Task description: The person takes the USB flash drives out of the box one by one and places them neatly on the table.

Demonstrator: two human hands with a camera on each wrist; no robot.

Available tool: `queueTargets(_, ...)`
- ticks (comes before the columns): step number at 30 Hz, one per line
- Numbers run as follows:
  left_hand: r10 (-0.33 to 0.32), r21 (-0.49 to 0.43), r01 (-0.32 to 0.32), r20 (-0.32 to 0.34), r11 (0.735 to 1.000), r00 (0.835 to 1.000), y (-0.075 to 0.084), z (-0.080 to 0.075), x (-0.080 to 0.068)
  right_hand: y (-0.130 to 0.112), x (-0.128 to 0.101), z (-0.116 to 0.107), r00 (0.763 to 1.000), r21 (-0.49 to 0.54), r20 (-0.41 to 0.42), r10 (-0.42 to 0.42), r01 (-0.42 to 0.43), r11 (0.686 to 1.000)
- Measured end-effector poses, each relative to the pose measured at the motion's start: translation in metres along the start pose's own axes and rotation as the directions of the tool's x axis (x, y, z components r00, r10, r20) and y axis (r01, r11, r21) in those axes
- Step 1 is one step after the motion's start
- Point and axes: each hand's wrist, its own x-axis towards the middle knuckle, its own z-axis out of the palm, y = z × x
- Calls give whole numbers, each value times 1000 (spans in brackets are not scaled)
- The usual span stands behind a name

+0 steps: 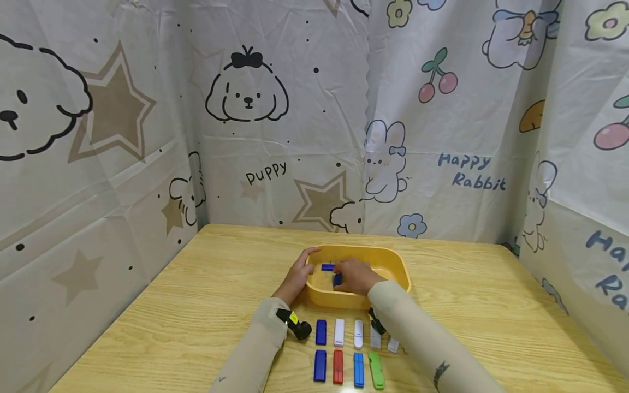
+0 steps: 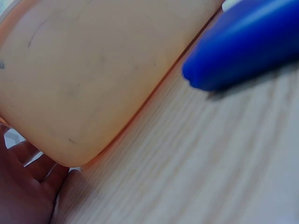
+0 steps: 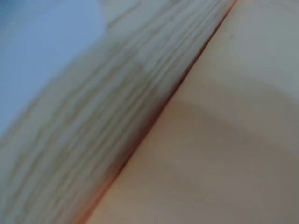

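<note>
A yellow plastic bin (image 1: 339, 299) sits on the wooden table. My left hand (image 1: 296, 277) grips its left end, fingers along the rim; in the left wrist view, fingers (image 2: 39, 165) lie against the bin's corner. My right hand (image 1: 358, 277) reaches over the front wall into the bin, and its fingertips pinch a dark blue stick (image 1: 337, 280), shaped like a USB flash drive and partly covered by the hand. Another blue stick (image 1: 327, 267) lies beside those fingers on the bin floor. The right wrist view shows only the bin's outer wall (image 3: 224, 154), not the hand.
Two rows of similar sticks lie before the bin: blue (image 1: 321, 332) and several white ones (image 1: 339, 332) behind; blue (image 1: 320, 365), red (image 1: 338, 367), light blue (image 1: 358, 369) and green (image 1: 376, 370) in front. The right forearm partly covers the back row. Printed curtains (image 1: 295, 136) enclose the table.
</note>
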Motion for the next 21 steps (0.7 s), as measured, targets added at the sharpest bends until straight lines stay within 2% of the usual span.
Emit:
queueTargets(5,5,-3,-5,-33,1000,999,-10,2,3,2,-1,1,1000,24,-21,-7,8,1000)
queueTargets(9,17,-19,-17,1,1000,1000,9,1,-7,2,-5,-2,998,12,-59,-30,31,999)
queueTargets(11,26,-21,-26,11,999,1000,12,0,-8,1,-7,-6,996,12,-79,-40,41,999)
queueTargets(15,23,-12,-23,-2,1000,1000,0,0,0,-1,-11,-17,993,56,-102,-67,73,996)
queueTargets(18,7,3,-6,-23,1000,1000,-12,2,5,1,-16,-24,985,83,-130,-118,129,988)
queueTargets(21,-8,15,9,-44,1000,999,-17,2,6,1,-23,-32,975,93,-151,-163,178,980)
